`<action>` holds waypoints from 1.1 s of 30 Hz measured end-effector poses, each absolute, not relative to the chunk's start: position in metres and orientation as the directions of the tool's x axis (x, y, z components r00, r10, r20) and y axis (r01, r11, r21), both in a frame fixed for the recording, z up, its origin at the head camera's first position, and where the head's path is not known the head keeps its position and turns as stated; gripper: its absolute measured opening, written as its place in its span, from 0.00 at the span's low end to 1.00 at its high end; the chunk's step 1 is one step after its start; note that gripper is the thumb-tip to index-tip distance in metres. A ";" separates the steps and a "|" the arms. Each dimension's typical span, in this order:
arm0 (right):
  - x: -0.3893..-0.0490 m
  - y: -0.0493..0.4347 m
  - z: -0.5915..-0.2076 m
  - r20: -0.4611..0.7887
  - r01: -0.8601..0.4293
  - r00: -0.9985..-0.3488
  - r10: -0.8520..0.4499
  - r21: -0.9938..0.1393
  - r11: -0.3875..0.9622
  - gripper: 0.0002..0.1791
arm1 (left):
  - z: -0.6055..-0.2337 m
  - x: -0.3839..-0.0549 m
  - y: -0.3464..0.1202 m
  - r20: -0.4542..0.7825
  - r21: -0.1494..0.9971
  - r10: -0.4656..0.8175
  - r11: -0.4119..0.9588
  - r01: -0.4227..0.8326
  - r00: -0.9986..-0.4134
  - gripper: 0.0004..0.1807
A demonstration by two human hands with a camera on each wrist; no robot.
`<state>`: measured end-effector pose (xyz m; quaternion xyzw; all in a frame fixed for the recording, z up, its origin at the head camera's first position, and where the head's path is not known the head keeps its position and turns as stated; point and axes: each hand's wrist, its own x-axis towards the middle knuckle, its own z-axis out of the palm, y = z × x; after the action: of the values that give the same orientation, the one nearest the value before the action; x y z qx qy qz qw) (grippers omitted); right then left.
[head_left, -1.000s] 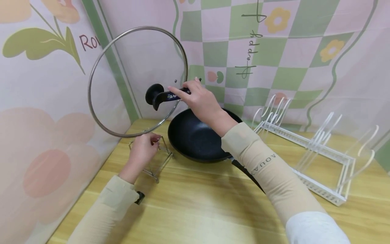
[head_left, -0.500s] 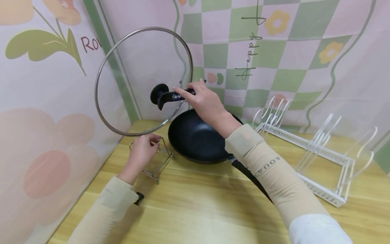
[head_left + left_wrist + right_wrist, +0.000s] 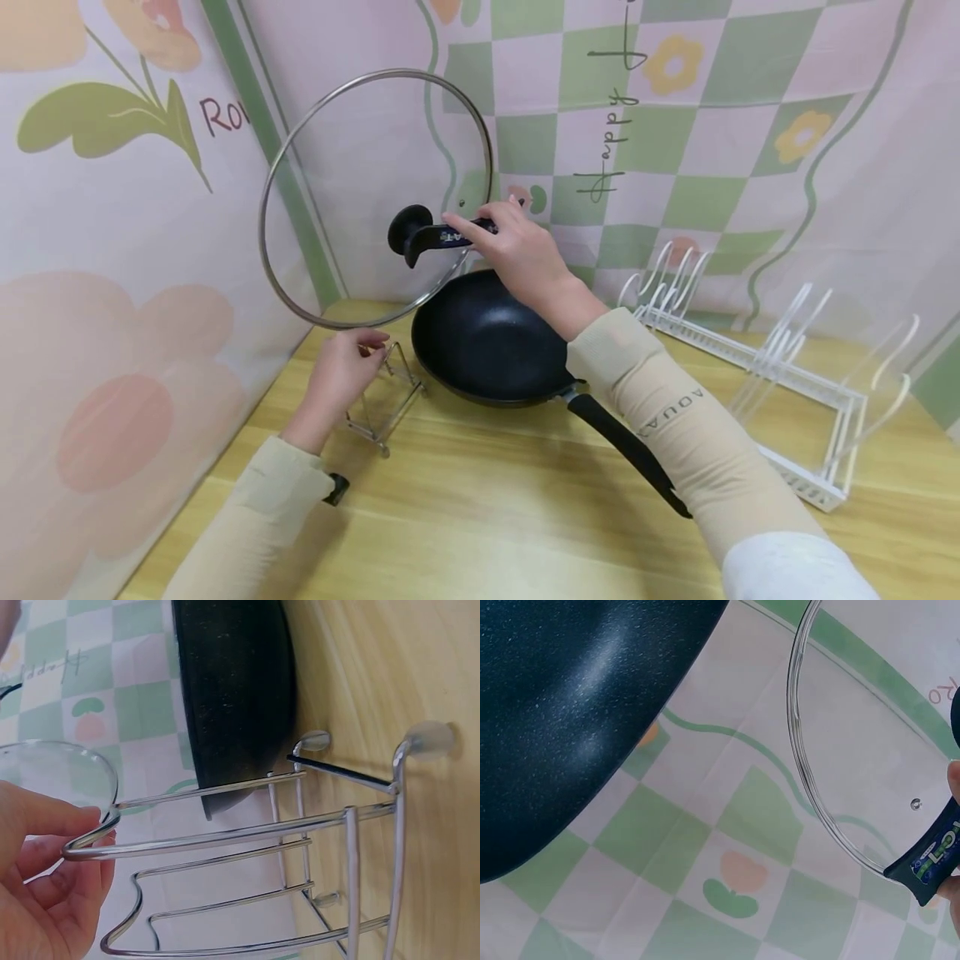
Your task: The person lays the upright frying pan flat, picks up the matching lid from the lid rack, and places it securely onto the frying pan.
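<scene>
My right hand [image 3: 525, 254] grips the black handle [image 3: 446, 237] of a round glass lid [image 3: 348, 175], which stands upright in the air with its metal rim facing around. Below the lid, my left hand [image 3: 341, 375] pinches the top of a small metal wire rack [image 3: 402, 412] on the table. In the left wrist view, thumb and fingers close on a bent end of the rack's wire [image 3: 225, 834]. A black frying pan [image 3: 491, 342] sits just right of the rack, partly behind my right hand. The right wrist view shows the handle's end [image 3: 926, 862] between fingers.
A white rack [image 3: 802, 379] with upright curved prongs stands on the right of the wooden table [image 3: 480, 517]. The pan's handle [image 3: 626, 450] points toward the front right. Patterned cloth walls [image 3: 517, 67] rise behind and at left.
The lid and my right hand have shifted to the right, uncovering more of the pan's handle. My left hand stays at the rack's top, with only a slight shift left.
</scene>
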<state>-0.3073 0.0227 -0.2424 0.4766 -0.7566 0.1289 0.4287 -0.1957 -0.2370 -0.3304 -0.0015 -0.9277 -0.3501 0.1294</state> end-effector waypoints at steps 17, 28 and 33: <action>-0.309 0.043 -0.241 0.778 -0.815 -0.218 -0.588 0.186 0.549 0.27 | -0.326 -0.194 -0.236 0.276 0.682 -0.143 0.726 0.089 -0.950 0.11; -0.306 0.051 -0.240 0.785 -0.793 -0.204 -0.585 0.217 0.569 0.27 | -0.322 -0.195 -0.234 0.266 0.825 -0.267 0.561 0.075 -0.926 0.22; -0.306 0.055 -0.240 0.793 -0.787 -0.202 -0.574 0.218 0.578 0.25 | -0.323 -0.199 -0.230 0.319 0.920 -0.323 0.333 0.208 -0.891 0.23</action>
<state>-0.3059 0.0546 -0.2396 0.4441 -0.7662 0.1181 0.4493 -0.1990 -0.2298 -0.3228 0.0365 -0.7832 -0.5764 0.2303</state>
